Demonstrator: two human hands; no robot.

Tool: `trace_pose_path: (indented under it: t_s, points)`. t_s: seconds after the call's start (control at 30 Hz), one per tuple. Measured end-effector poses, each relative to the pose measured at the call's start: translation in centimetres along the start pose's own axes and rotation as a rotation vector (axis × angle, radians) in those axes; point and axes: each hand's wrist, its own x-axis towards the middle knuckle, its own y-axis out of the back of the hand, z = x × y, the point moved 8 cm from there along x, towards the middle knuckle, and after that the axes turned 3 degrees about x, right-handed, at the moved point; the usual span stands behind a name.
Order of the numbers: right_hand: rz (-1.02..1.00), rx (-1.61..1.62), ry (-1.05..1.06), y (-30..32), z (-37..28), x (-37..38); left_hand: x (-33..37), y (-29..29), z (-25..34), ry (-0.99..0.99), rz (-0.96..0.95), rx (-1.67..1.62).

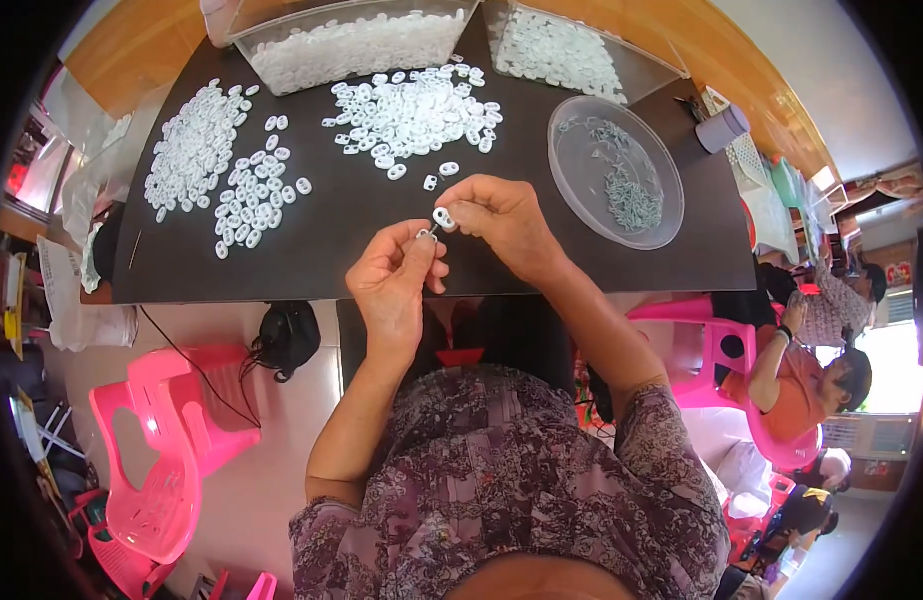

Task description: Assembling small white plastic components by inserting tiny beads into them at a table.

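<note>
My left hand (393, 285) is closed, pinching a small white two-hole plastic piece (426, 234) between thumb and fingers. Close by, my right hand (506, 225) grips a similar white oval piece (442, 217) at the fingertips. A short dark metal bit shows between the two pieces; its exact shape is too small to tell. Just beyond the fingers lie a pair of white pieces (439, 177) with something dark between them. Farther off, a loose heap of white two-hole pieces (411, 115) covers the middle of the dark table (331, 235).
A round clear tray (571, 185) with small grey metal parts (633, 203) stands at right. Two clear bins (271, 75) (651, 85) of white pieces line the back. More piles (193, 150) (256, 195) lie left. Pink chairs (171, 440) and other people (791, 380) are around the table.
</note>
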Motion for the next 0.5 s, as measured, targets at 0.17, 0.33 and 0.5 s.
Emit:
trace_pose_path:
  t_s: [0.17, 0.33, 0.5]
  points:
    - [0.015, 0.023, 0.006, 0.04, 0.39, -0.23, -0.20, -0.10, -0.21, 0.013, 0.006, 0.047]
    - [0.003, -0.047, 0.012, 0.07, 0.18, -0.31, -0.35, -0.18, -0.34, 0.037, 0.023, 0.086]
    - [-0.004, -0.079, 0.038, -0.02, 0.21, -0.38, -0.41, -0.12, -0.35, 0.033, 0.022, 0.118]
